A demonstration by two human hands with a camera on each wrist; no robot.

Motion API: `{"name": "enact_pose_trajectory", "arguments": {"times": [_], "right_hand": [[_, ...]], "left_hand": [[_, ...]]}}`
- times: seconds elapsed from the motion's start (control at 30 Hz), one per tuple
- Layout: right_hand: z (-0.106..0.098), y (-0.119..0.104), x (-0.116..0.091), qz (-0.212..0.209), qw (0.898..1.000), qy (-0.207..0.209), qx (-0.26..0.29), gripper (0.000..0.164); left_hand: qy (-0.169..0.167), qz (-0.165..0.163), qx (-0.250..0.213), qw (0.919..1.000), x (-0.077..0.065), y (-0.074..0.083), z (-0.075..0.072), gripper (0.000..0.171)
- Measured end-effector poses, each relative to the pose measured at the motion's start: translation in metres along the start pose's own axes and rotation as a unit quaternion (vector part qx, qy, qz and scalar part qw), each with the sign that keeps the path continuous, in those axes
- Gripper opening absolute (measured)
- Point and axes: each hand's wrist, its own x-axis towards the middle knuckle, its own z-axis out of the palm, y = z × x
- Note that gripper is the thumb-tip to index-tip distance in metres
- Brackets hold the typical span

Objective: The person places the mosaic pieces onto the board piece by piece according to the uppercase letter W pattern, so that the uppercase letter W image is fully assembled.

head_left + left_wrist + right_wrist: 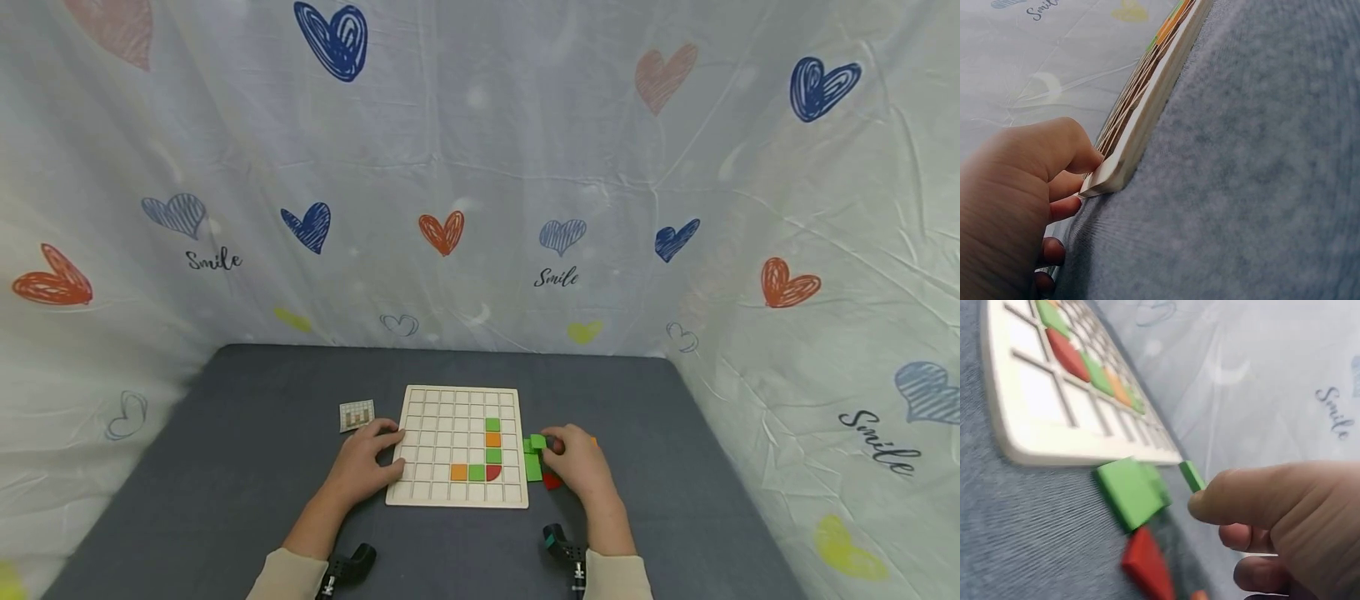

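A pale wooden grid board (442, 494) lies on the dark table. My left hand (365, 461) is at its left edge, thumb and forefinger spread apart and touching the rim. In the left wrist view the thumb tip rests on the board's frame (1116, 172). Several tiles sit in the cells, among them an orange square (458, 472) and a red quarter-round tile (492, 473). Just right of the board, my right hand (579, 458) pinches a small green tile (1192, 476) between thumb and fingers. Loose green tiles (1129, 492) lie below it against the board's edge.
A red tile (1147, 565) lies beside the loose green ones, and a bit of orange (595, 441) shows behind the right hand. A small card with a printed grid (356, 415) lies left of the board. A curtain with hearts (480, 167) surrounds the table.
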Motion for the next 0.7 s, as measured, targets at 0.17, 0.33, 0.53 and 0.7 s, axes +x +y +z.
{"name": "enact_pose_trajectory", "arguments": {"times": [0.17, 0.33, 0.53, 0.7], "right_hand": [[-0.013, -0.017, -0.001, -0.017, 0.999, 0.029, -0.02, 0.03], [-0.018, -0.041, -0.004, -0.04, 0.998, 0.046, -0.013, 0.031], [-0.003, -0.069, -0.004, -0.068, 0.997, 0.03, 0.001, 0.032], [0.02, -0.084, -0.004, -0.097, 0.995, 0.015, -0.029, 0.03]], "left_hand": [[-0.001, 0.003, 0.002, 1.0, 0.0, -0.001, 0.0, 0.046], [-0.001, 0.002, 0.002, 1.0, 0.002, -0.002, 0.001, 0.046], [-0.002, 0.001, 0.006, 1.0, 0.002, -0.003, 0.002, 0.047], [-0.003, 0.0, 0.005, 1.0, 0.001, -0.004, 0.003, 0.047]]}}
